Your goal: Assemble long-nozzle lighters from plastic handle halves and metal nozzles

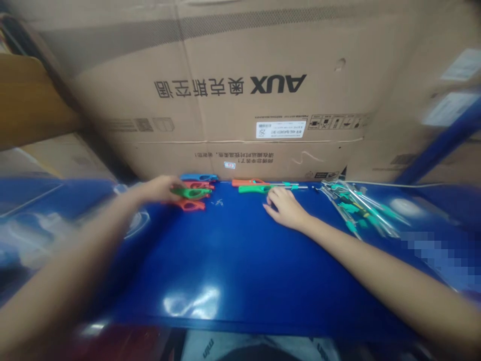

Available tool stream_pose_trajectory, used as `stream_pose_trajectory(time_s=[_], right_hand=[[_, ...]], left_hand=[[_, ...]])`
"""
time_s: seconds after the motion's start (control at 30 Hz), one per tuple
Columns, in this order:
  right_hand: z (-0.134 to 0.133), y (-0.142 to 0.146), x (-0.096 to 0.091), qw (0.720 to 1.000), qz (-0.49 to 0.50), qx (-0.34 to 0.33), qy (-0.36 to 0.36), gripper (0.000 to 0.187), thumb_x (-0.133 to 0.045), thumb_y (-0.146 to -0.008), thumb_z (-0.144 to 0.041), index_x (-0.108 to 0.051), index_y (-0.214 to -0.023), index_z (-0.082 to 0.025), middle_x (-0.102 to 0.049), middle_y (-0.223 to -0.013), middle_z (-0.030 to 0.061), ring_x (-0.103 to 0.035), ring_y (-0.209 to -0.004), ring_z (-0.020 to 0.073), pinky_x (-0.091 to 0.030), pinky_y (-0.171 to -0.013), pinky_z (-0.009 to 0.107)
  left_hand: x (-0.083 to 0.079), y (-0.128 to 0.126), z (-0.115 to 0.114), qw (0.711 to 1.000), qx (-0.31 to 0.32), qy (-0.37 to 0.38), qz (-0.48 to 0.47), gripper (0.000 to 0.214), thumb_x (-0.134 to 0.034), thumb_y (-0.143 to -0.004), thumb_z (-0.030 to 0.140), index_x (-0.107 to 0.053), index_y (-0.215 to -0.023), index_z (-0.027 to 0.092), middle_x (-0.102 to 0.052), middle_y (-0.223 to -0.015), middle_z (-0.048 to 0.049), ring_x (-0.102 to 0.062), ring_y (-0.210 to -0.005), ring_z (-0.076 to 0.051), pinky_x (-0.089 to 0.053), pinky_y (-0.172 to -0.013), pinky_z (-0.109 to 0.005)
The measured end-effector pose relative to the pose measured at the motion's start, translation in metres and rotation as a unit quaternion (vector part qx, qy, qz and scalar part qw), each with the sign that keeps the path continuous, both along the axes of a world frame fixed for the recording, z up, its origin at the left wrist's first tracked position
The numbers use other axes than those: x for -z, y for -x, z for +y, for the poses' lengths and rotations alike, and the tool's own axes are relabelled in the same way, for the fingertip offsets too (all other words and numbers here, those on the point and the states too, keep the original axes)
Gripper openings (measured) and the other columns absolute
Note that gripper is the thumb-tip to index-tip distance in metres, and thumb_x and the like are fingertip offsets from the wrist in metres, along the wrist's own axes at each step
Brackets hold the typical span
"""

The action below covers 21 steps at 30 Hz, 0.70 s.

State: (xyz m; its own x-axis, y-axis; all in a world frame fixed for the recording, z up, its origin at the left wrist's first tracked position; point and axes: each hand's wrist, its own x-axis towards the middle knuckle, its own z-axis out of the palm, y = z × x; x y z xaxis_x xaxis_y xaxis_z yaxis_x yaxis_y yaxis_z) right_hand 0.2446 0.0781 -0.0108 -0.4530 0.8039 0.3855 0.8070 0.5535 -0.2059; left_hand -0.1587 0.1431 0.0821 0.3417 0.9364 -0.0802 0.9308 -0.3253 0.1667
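Observation:
My left hand (164, 189) reaches to the back left of the table, its fingers closed around the rear end of a green lighter handle (197, 193). Stacked close about it are a blue lighter handle (198, 177), a red lighter handle (203, 185) and an orange-red lighter handle (193, 205). Near the back middle, my right hand (287, 208) has curled fingers at the front of a green lighter (251, 189) with a thin metal tube. Its fingertips are partly hidden. An orange lighter (242, 182) lies just behind, parallel to the green one.
Metal tubes with teal parts (353, 208) lie in a loose pile on the right. Tiny metal bits (218, 202) rest beside the handles. A large cardboard sheet (225, 50) stands behind the blue table (240, 260). Clear plastic bags (37, 235) are at the left.

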Motion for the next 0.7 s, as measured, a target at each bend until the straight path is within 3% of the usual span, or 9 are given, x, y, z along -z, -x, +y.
stream_pose_trajectory(time_s=[0.2, 0.33, 0.43, 0.53, 0.57, 0.7], right_hand=[[0.001, 0.002, -0.003, 1.000, -0.008, 0.009, 0.009, 0.030, -0.054, -0.095, -0.034, -0.054, -0.119, -0.017, -0.052, -0.135, 0.0180, -0.045, -0.127, 0.0331, -0.036, -0.105, 0.050], [-0.004, 0.001, -0.008, 0.999, -0.018, 0.004, 0.033, 0.013, -0.054, -0.095, -0.028, -0.056, -0.101, -0.017, -0.062, -0.109, 0.0137, -0.053, -0.105, 0.0297, -0.041, -0.091, 0.044], [-0.016, 0.002, -0.017, 0.998, -0.023, -0.021, 0.057, 0.003, -0.055, -0.093, -0.021, -0.054, -0.095, -0.019, -0.063, -0.095, 0.0091, -0.054, -0.092, 0.0251, -0.041, -0.081, 0.038], [-0.035, 0.007, -0.027, 0.993, -0.023, -0.060, 0.096, 0.013, -0.062, -0.090, -0.019, -0.053, -0.099, -0.019, -0.062, -0.087, 0.0040, -0.055, -0.084, 0.0206, -0.041, -0.073, 0.031], [-0.043, 0.009, -0.029, 0.991, -0.021, -0.072, 0.111, 0.019, -0.064, -0.088, -0.019, -0.052, -0.103, -0.020, -0.062, -0.086, 0.0024, -0.056, -0.083, 0.0194, -0.042, -0.071, 0.029], [-0.076, 0.019, -0.039, 0.980, -0.001, -0.085, 0.179, 0.040, -0.067, -0.088, -0.019, -0.047, -0.123, -0.018, -0.062, -0.101, 0.0059, -0.061, -0.085, 0.0187, -0.047, -0.072, 0.029]], left_hand=[[0.007, -0.008, 0.004, 1.000, 0.003, -0.009, 0.024, 0.050, -0.063, -0.066, 0.050, -0.075, -0.104, 0.021, -0.073, -0.103, -0.0068, -0.067, -0.096, -0.029, -0.050, -0.082, -0.032], [0.000, -0.012, 0.000, 0.999, 0.006, -0.018, 0.033, 0.045, -0.064, -0.065, 0.045, -0.075, -0.102, 0.021, -0.074, -0.098, -0.0062, -0.068, -0.093, -0.029, -0.051, -0.082, -0.033], [-0.006, -0.020, -0.008, 0.999, 0.011, -0.044, 0.028, 0.052, -0.064, -0.068, 0.049, -0.073, -0.108, 0.016, -0.072, -0.104, -0.0112, -0.067, -0.098, -0.032, -0.051, -0.085, -0.036], [-0.003, -0.044, -0.031, 0.996, 0.043, -0.080, -0.003, 0.056, -0.062, -0.076, 0.051, -0.067, -0.120, 0.017, -0.067, -0.121, -0.0116, -0.063, -0.112, -0.030, -0.048, -0.096, -0.037], [0.001, -0.056, -0.044, 0.992, 0.081, -0.089, -0.046, 0.053, -0.061, -0.080, 0.050, -0.066, -0.121, 0.017, -0.066, -0.122, -0.0115, -0.063, -0.112, -0.028, -0.048, -0.096, -0.036], [0.026, -0.115, -0.102, 0.977, 0.184, -0.041, -0.097, 0.047, -0.063, -0.088, 0.053, -0.063, -0.123, 0.021, -0.067, -0.118, -0.0085, -0.065, -0.106, -0.026, -0.051, -0.092, -0.036]])
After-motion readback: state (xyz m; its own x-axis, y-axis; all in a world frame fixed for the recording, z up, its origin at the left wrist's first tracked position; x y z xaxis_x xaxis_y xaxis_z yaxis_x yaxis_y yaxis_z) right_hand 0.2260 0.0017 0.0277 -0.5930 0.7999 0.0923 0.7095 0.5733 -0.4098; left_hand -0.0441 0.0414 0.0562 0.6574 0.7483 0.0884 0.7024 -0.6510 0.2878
